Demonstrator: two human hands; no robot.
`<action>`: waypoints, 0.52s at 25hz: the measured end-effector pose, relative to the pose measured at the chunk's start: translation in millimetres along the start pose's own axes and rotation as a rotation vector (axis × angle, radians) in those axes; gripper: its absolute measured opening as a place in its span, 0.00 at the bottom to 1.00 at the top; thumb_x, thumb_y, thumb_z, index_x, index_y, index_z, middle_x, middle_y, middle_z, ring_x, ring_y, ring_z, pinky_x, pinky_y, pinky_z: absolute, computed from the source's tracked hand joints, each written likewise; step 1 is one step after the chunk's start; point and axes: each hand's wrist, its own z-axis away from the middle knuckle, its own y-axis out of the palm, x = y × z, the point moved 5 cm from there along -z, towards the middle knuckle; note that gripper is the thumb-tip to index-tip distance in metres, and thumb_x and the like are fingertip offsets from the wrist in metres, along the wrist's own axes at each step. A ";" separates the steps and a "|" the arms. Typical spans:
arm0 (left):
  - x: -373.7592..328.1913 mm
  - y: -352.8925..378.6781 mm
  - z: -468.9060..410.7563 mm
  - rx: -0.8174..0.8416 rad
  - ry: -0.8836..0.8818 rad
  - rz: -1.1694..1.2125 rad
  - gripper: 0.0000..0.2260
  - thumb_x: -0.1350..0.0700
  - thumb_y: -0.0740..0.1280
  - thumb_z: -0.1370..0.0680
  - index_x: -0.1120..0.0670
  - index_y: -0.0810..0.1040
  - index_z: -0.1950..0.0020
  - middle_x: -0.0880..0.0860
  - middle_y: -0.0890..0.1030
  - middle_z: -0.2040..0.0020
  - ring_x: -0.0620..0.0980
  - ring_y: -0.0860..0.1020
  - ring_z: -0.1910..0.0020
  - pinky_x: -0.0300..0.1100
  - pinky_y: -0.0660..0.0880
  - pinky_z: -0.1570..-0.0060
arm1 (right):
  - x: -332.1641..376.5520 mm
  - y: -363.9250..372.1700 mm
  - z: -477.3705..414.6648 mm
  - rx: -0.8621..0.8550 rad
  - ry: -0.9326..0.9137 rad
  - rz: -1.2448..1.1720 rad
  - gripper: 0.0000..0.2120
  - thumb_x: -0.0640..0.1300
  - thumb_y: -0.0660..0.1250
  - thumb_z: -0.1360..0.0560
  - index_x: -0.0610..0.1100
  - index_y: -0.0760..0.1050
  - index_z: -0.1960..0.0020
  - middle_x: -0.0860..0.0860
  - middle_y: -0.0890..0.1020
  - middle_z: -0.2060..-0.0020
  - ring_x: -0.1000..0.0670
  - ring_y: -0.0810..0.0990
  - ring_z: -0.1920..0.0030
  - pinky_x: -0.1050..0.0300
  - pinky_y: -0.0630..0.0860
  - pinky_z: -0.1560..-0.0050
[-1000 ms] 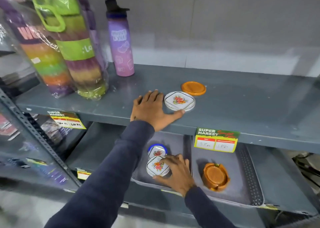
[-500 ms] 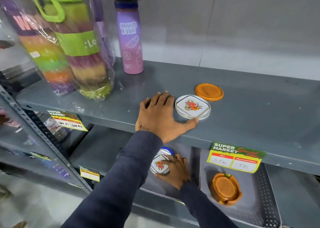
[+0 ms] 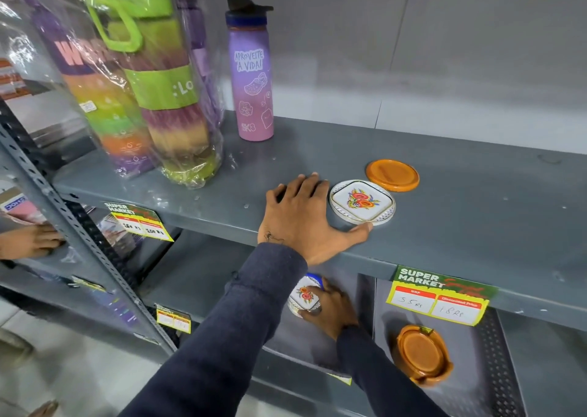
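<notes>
A white round coaster with a red flower print (image 3: 362,201) lies flat on the upper grey shelf (image 3: 476,219). My left hand (image 3: 298,219) rests flat on that shelf beside it, fingers spread, thumb touching the coaster's near rim. An orange round lid (image 3: 392,175) lies just behind the coaster. On the lower shelf my right hand (image 3: 330,308) grips a second flower-print coaster (image 3: 303,294), tilted up off a dark tray (image 3: 317,346). A blue-rimmed piece (image 3: 316,277) peeks out behind it, mostly hidden by my left sleeve.
A purple water bottle (image 3: 252,83) and plastic-wrapped coloured bottles (image 3: 152,93) stand at the upper shelf's back left. An orange round holder (image 3: 422,353) sits on the lower tray's right. Price tags (image 3: 440,296) hang off the shelf edge. Another person's hand (image 3: 31,242) shows beyond the slotted post (image 3: 79,235).
My right hand has closed round the lower coaster and tipped it up from the tray. My left hand stays flat by the upper coaster. The view has shifted left.
</notes>
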 end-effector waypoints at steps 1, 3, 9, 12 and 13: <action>0.1 0.6 0.4 0.015 0.001 0.003 0.46 0.21 0.54 0.38 0.47 0.68 0.28 0.47 0.66 0.24 0.48 0.61 0.24 0.52 0.58 0.29 | 2.7 -5.5 5.4 -0.021 -0.009 -0.011 0.35 0.65 0.70 0.29 0.54 0.68 0.26 0.47 0.63 0.21 0.41 0.68 0.26 0.48 0.66 0.26; -0.5 0.5 0.7 0.036 0.001 0.006 0.46 0.20 0.55 0.37 0.47 0.67 0.28 0.47 0.65 0.23 0.48 0.60 0.24 0.53 0.57 0.29 | 11.5 -24.0 21.3 -0.118 -0.051 -0.102 0.34 0.62 0.71 0.27 0.51 0.68 0.25 0.46 0.59 0.20 0.43 0.61 0.22 0.48 0.62 0.23; -2.2 0.3 0.8 0.077 0.001 -0.021 0.46 0.21 0.54 0.36 0.47 0.65 0.26 0.47 0.63 0.22 0.49 0.59 0.23 0.53 0.57 0.29 | 61.5 -131.5 135.9 -0.782 -0.439 -0.411 0.13 0.50 0.73 0.23 0.44 0.82 0.42 0.49 0.77 0.31 0.49 0.76 0.35 0.54 0.76 0.35; -3.2 0.0 2.6 0.088 0.004 -0.019 0.47 0.21 0.52 0.36 0.48 0.64 0.25 0.47 0.62 0.22 0.49 0.57 0.22 0.52 0.55 0.28 | 96.8 -196.6 199.2 -1.001 -0.587 -0.432 0.13 0.47 0.74 0.24 0.39 0.84 0.45 0.44 0.82 0.38 0.47 0.81 0.42 0.58 0.77 0.39; -4.7 -1.3 2.8 0.099 0.009 -0.016 0.48 0.21 0.51 0.37 0.48 0.63 0.25 0.47 0.61 0.21 0.49 0.56 0.22 0.52 0.54 0.27 | 103.2 -217.6 207.9 -1.038 -0.579 -0.421 0.14 0.46 0.76 0.25 0.39 0.83 0.43 0.44 0.83 0.38 0.48 0.82 0.44 0.59 0.77 0.41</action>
